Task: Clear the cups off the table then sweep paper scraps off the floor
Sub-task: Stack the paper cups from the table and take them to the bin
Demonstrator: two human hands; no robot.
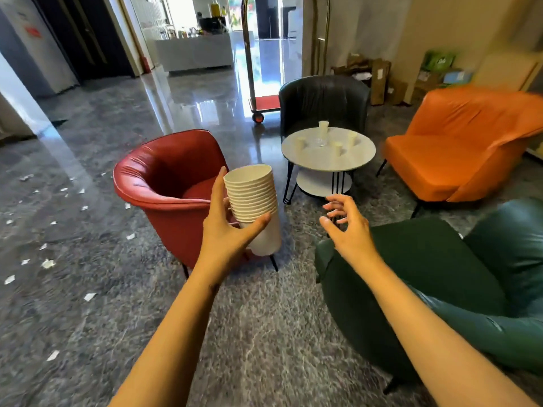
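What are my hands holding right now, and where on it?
The left hand grips the stack of paper cups around its side, thumb just below the stacked rims. The right hand is open and holds nothing.

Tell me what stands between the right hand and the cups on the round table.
Nothing visible: open floor runs from the right hand to the round table and its cups, with the red armchair left and green chair right.

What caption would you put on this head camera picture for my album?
Left hand holds stacked cups; more cups stand on the round table.
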